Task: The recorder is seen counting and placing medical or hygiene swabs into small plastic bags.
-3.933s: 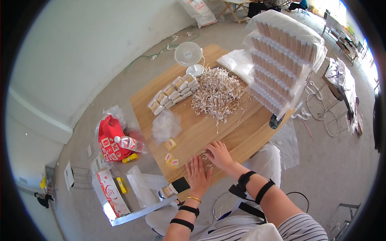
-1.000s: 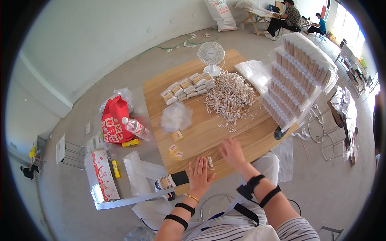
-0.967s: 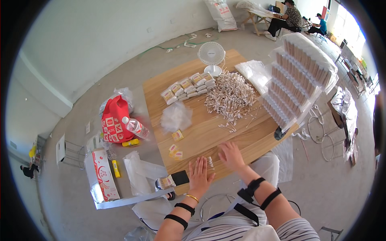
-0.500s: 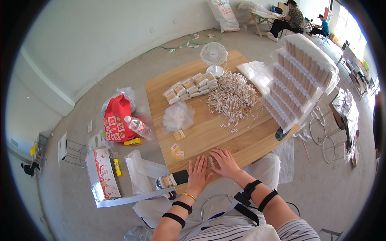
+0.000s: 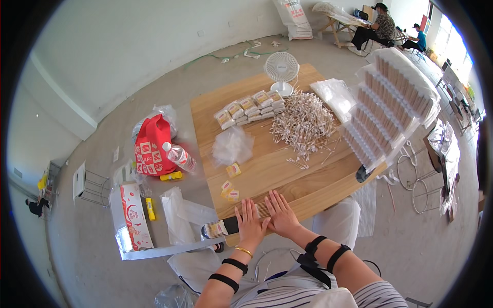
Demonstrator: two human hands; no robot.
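Both hands lie flat at the near edge of the wooden table (image 5: 287, 187), fingers stretched out and thumbs close together. Between my left hand (image 5: 250, 224) and my right hand (image 5: 282, 213) a short row of cotton swabs (image 5: 262, 209) shows; the palms hide the rest of it. Left of my left hand, a filled clear pack of swabs (image 5: 215, 229) rests by a dark pad (image 5: 231, 225). Small yellow-and-white cards (image 5: 229, 191) lie just beyond that hand, with clear plastic bags (image 5: 232, 147) farther back. A large heap of loose swabs (image 5: 302, 123) covers the table's far middle.
Finished swab packs (image 5: 249, 109) are stacked near a white fan (image 5: 282, 68). Rows of bundled swabs (image 5: 382, 110) stand at the table's right. At left are a red bag (image 5: 154, 146), a bottle (image 5: 181, 157) and a carton (image 5: 135, 218). Two people sit at the far right.
My right hand has flattened, its fingers straightening forward beside the swab row. My left hand stays nearly in place. The whole view has shifted slightly.
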